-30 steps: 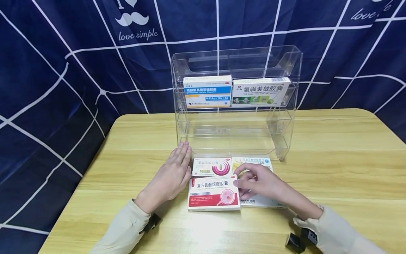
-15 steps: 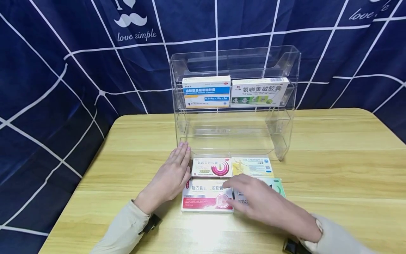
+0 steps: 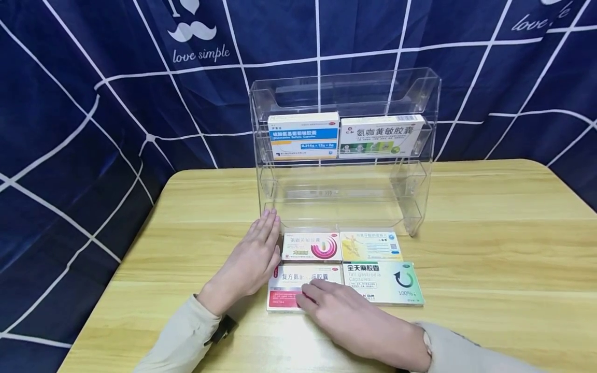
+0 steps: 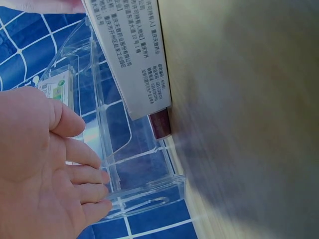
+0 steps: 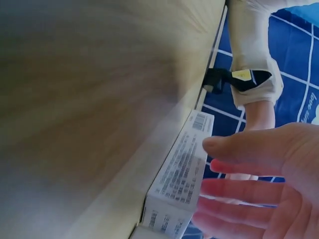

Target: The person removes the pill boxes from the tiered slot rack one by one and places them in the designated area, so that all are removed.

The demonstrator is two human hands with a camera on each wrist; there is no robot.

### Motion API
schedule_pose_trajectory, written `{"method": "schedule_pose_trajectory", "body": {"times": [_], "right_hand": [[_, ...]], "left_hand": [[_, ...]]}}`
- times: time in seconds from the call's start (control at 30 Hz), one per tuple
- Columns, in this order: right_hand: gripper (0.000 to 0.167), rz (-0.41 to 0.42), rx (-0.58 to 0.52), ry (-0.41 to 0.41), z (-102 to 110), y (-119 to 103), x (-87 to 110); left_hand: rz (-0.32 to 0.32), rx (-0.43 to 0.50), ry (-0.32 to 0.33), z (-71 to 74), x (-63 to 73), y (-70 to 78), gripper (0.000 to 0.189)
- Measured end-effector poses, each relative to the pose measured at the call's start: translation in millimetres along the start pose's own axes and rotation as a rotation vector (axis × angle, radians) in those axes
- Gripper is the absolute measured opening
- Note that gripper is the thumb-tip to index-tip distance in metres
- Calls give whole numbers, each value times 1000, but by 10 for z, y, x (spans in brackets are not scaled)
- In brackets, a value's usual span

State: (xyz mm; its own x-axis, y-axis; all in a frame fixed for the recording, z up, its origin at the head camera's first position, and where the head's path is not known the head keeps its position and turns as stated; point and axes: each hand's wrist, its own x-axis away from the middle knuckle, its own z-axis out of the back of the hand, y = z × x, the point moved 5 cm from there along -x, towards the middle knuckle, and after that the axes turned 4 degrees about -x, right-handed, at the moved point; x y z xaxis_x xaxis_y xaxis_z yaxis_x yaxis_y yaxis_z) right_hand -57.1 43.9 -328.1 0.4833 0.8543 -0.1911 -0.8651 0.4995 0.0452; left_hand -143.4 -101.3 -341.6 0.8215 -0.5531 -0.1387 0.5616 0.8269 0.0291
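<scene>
- Further left than a moment ago, my right hand (image 3: 342,318) lies over the red-and-white box (image 3: 288,285), fingers extended
- That box sits left of the green-and-white box (image 3: 387,282)
- My left hand (image 3: 247,261), straight fingers together, lies beside it
- Beyond stands a clear rack (image 3: 420,98)

From the head view, your right grip (image 3: 350,316) hides the lower right of the red-and-white box (image 3: 286,290) and the lower-left corner of the green-and-white box (image 3: 384,282). Part of the red one's title is washed out, and its smallest print is too fine to read. The bottom edge cuts off your left sleeve (image 3: 179,336) and right sleeve (image 3: 466,349). The left wrist view crops your left grip (image 4: 47,172) at its left edge and leaves the bench (image 4: 259,124) blurred.
</scene>
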Motion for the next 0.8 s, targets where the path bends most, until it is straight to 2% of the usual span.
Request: {"method": "schedule_pose_trajectory", "body": {"times": [0.3,0.47,0.6,0.8], "right_hand": [[25,-28,52,-15,-69,-3,-67],[29,-44,78,-50,-86,12,-89],[32,-64,73,-72,-93,33,-84],[32,-70,48,-62,-99,74,-80]], "left_hand": [[-3,-9,0,-4,-1,-1,58],[-1,-4,1,-6,-8,-5,58],[0,5,2,-8,-10,-3,58],[2,9,9,-8,-5,-3,58]]}}
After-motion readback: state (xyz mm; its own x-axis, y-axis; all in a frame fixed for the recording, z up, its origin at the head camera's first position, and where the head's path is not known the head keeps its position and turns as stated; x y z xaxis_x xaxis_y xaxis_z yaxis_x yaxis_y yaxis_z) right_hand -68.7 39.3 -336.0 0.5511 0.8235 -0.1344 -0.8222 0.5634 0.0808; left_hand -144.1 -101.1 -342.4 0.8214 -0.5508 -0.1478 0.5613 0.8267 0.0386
